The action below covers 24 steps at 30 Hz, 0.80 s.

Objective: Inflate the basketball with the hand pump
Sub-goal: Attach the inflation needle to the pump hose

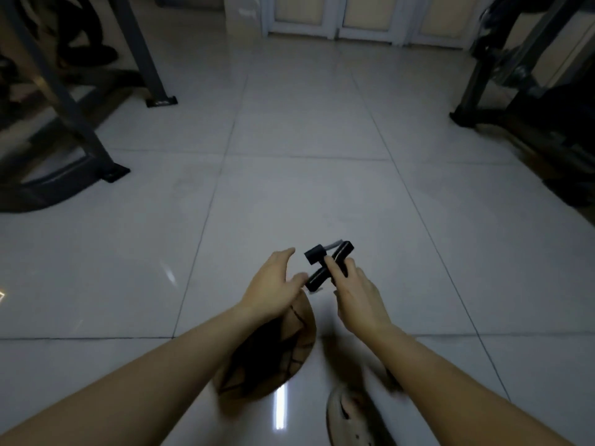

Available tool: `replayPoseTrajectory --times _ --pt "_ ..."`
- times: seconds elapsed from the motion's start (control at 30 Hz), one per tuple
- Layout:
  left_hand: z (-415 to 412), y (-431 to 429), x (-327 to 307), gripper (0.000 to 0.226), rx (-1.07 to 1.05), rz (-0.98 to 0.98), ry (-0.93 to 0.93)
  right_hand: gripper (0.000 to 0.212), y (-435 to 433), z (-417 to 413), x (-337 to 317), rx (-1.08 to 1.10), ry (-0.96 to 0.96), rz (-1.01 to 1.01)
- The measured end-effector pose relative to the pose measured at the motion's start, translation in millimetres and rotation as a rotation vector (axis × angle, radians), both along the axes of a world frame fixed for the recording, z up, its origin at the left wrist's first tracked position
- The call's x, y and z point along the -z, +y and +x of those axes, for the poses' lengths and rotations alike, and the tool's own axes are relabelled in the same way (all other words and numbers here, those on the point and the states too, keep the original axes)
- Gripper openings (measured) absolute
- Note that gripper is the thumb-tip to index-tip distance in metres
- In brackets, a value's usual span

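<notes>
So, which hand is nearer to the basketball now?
Left. The left hand is over the far edge of the basketball; the right hand is off to its right, gripping the hand pump.

Dim, a grey cast over everything. The tiled floor (322,194) catches a bright vertical streak of glare near its bottom edge, a fainter glint toward the left edge. Dark frames (64,107) on both sides sink into shadow. Left hand (273,284) and right hand (357,294) look soft-edged; corners stretch, wide-angle.

Glossy pale tiled floor (289,123), dark metal frames (64,101), pale cabinet doors (354,14)
</notes>
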<state>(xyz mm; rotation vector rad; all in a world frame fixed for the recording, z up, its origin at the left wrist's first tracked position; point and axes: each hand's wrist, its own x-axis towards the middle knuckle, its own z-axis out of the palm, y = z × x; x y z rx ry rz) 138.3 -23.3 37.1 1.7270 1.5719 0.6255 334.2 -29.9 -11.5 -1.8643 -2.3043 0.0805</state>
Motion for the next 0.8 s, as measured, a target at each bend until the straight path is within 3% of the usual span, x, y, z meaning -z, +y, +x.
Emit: replayPoseTrajectory --times 0.07,0.13,0.37,0.57,0.7,0.8 --pt "-3 11 -39 0.045 -0.063 -0.203 -0.348 0.09 7 -13 -38 -0.104 0.047 0.07" --pt "-12 18 -74 0.027 -0.027 -0.195 -0.474 0.086 10 -27 -73 -0.192 0.093 0.116" --pt "-28 12 -152 0.029 0.021 -0.001 -0.366 0.065 12 -47 -158 -0.297 0.393 0.113" --pt "-43 5 -214 0.034 0.009 0.001 -0.484 0.039 12 -67 -217 -0.245 0.784 -0.004" --pt "-63 -1 -231 0.037 0.059 -0.122 -0.571 0.022 14 -78 -235 -0.201 0.761 0.044" --pt "-85 -8 -233 0.037 0.065 -0.145 -0.532 0.016 21 -81 -245 -0.153 0.791 0.046"
